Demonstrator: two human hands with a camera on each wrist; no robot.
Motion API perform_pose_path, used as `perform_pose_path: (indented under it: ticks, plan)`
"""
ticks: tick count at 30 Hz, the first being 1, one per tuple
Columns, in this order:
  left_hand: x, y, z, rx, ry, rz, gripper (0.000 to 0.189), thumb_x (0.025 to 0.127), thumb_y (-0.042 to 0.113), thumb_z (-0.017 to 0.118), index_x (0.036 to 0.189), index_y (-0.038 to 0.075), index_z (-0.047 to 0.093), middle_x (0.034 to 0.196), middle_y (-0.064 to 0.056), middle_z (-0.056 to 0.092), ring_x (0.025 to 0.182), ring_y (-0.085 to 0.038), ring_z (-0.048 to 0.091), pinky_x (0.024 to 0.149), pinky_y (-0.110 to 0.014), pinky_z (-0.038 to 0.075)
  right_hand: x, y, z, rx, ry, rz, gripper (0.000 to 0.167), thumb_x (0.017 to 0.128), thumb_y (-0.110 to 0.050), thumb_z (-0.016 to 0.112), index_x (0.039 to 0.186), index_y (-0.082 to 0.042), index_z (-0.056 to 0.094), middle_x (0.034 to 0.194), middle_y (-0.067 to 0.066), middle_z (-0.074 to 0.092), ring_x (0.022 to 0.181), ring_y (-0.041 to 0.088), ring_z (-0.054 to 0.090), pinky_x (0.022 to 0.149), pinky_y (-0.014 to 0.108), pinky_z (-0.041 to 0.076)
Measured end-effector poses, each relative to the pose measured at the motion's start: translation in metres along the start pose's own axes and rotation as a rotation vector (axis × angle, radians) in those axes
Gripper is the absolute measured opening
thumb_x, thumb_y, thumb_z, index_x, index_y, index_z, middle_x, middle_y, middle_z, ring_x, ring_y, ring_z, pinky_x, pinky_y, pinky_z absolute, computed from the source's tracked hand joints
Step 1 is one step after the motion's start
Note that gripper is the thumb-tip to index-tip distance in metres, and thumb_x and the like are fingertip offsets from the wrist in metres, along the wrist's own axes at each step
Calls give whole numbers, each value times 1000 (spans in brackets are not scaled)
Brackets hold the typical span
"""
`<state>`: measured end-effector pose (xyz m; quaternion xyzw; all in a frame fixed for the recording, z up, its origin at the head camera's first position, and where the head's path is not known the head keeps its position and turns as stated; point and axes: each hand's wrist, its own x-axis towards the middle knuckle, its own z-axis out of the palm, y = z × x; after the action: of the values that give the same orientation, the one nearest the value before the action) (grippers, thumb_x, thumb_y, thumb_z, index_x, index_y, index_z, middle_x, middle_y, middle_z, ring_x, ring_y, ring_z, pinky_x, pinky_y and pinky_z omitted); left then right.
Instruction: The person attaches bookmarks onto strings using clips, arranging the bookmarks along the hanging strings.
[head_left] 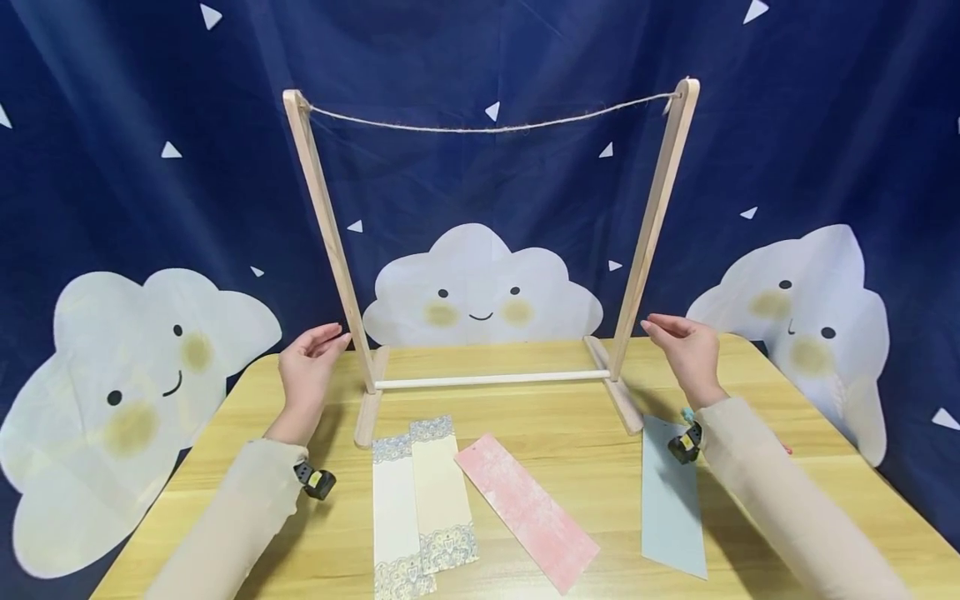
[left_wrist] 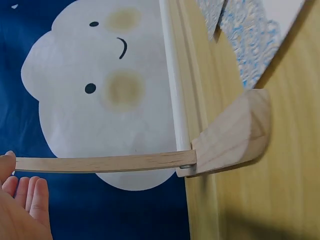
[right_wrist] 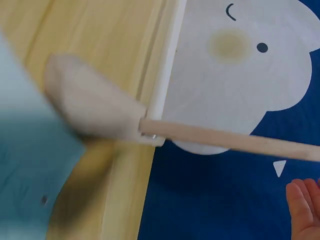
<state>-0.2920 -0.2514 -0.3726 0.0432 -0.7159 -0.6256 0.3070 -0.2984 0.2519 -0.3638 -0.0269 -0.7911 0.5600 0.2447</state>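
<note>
A wooden stand with two upright posts (head_left: 330, 229) stands on the table, a string (head_left: 457, 131) strung between their tops. Low down, a white rod (head_left: 491, 380) joins the posts, each set on a flat wooden foot (left_wrist: 235, 130). My left hand (head_left: 309, 375) is raised just outside the left post, fingers loosely bent, fingertips close to the wood. On the other side my right hand (head_left: 688, 358) hovers outside the right post (right_wrist: 225, 137), its fingers loose and a gap between them and the post. Neither hand has anything in its grasp.
In front of the stand lie a white patterned card (head_left: 393, 508), overlapped by a cream one (head_left: 442, 492), and a pink card (head_left: 525, 508). A pale blue card (head_left: 667, 508) lies partly under my right forearm. A dark blue cloth (head_left: 480, 50) with clouds hangs behind.
</note>
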Motion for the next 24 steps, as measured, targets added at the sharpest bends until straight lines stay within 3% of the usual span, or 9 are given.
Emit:
perform_pose_path:
  ticks: [5, 9, 14, 18, 21, 24]
  plan:
    - [-11, -1, -8, 49, -27, -25, 32, 81, 14, 75, 107, -2, 67, 90, 13, 69, 79, 3, 63, 72, -9, 49, -7, 11, -18, -56, -10, -44, 42, 84, -29, 71, 111, 3, 67, 85, -25, 65, 82, -10, 59, 73, 6, 45]
    - [-22, 1, -14, 50, -70, -47, 29, 81, 10, 74, 107, -3, 66, 89, 14, 68, 80, 2, 63, 73, -11, 50, -11, 18, -32, -76, -26, -58, 42, 85, -27, 71, 112, 4, 66, 88, -25, 66, 82, -11, 60, 73, 6, 45]
    - [-39, 2, -21, 31, -170, -130, 33, 82, 5, 72, 112, -7, 62, 91, 14, 68, 81, 2, 64, 76, -14, 51, -15, 25, -50, -134, -110, -57, 47, 86, -30, 69, 116, 5, 63, 91, -24, 66, 82, -14, 58, 71, 5, 45]
    - [-56, 0, -26, 72, -252, -176, 37, 83, 5, 71, 115, -8, 60, 97, 5, 70, 80, 3, 64, 76, -15, 52, -19, 30, -62, -183, -150, -63, 49, 87, -32, 68, 119, 5, 61, 92, -25, 66, 83, -16, 57, 70, 6, 45]
    - [-68, -3, -28, 119, -298, -191, 36, 82, 4, 71, 115, -8, 61, 107, -13, 68, 79, 3, 63, 76, -14, 51, -21, 36, -71, -208, -150, -59, 49, 87, -32, 68, 119, 4, 62, 90, -29, 64, 83, -16, 57, 70, 5, 45]
    - [-79, -9, -29, 170, -340, -195, 34, 82, 3, 71, 112, -8, 62, 110, -20, 65, 78, 2, 63, 74, -14, 51, -21, 43, -80, -235, -199, -42, 51, 87, -34, 67, 121, 4, 60, 97, -24, 65, 86, -17, 55, 70, 5, 45]
